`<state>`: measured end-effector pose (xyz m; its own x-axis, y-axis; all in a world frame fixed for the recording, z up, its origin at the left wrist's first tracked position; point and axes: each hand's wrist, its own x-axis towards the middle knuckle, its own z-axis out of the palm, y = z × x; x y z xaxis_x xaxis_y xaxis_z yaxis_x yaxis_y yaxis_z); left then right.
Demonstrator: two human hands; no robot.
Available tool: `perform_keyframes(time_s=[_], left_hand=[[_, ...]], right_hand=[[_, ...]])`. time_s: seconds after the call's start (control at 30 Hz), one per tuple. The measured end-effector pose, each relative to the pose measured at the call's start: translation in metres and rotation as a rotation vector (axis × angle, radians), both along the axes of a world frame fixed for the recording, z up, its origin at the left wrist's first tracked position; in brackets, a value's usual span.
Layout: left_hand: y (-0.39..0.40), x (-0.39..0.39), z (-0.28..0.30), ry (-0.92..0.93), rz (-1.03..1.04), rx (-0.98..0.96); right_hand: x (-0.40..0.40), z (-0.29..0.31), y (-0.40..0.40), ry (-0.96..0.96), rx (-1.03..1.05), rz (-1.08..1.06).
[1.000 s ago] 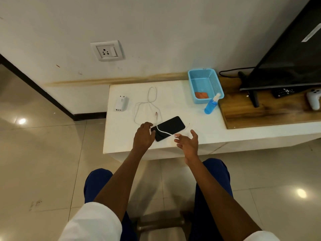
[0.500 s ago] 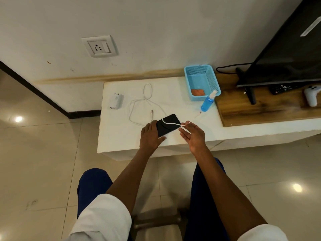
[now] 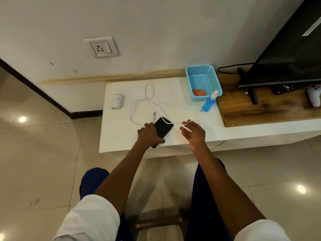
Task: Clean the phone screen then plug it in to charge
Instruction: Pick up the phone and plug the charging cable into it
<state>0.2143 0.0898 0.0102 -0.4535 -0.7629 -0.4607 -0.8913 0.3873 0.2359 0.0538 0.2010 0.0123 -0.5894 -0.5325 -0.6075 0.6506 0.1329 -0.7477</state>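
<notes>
Leftmost, a white charger [image 3: 117,102] lies on the white bench [image 3: 173,89], the cable [image 3: 139,103] looped beside it. Next, the left hand [image 3: 149,135] grips the black phone [image 3: 163,126] at the bench's front edge. Rightward, the right hand [image 3: 193,132] pinches the cable in its fingers [image 3: 185,122], near a blue spray bottle [image 3: 209,103].

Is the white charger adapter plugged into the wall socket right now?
No, the white charger adapter lies on the white table top, prongs up, apart from the empty white wall socket.
</notes>
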Motion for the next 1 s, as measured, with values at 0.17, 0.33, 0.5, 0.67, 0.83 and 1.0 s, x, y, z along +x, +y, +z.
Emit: perform_keyframes(time_s=[0.17, 0.33, 0.5, 0.67, 0.83, 1.0], left_hand=[[-0.011, 0.025, 0.005, 0.234, 0.198, 0.320], [-0.006, 0.082, 0.004, 0.642, 0.442, 0.680], [0.002, 0.121, 0.008, 0.908, 0.695, 0.897], [0.011, 0.128, 0.013, 1.359, 0.940, 1.150], [0.004, 0.117, 0.032, 1.586, 0.871, 1.098], [-0.011, 0.117, 0.038, 1.715, 0.962, 1.127]], right_hand=[[0.005, 0.002, -0.003, 0.006, -0.022, 0.009], [0.013, 0.006, -0.007, 0.008, -0.062, 0.042], [0.018, 0.011, -0.007, 0.035, -0.112, 0.085], [0.025, 0.021, -0.008, 0.214, -0.101, 0.244], [0.031, 0.029, -0.007, 0.362, -0.083, 0.420], [0.043, 0.031, -0.008, 0.542, -0.039, 0.586]])
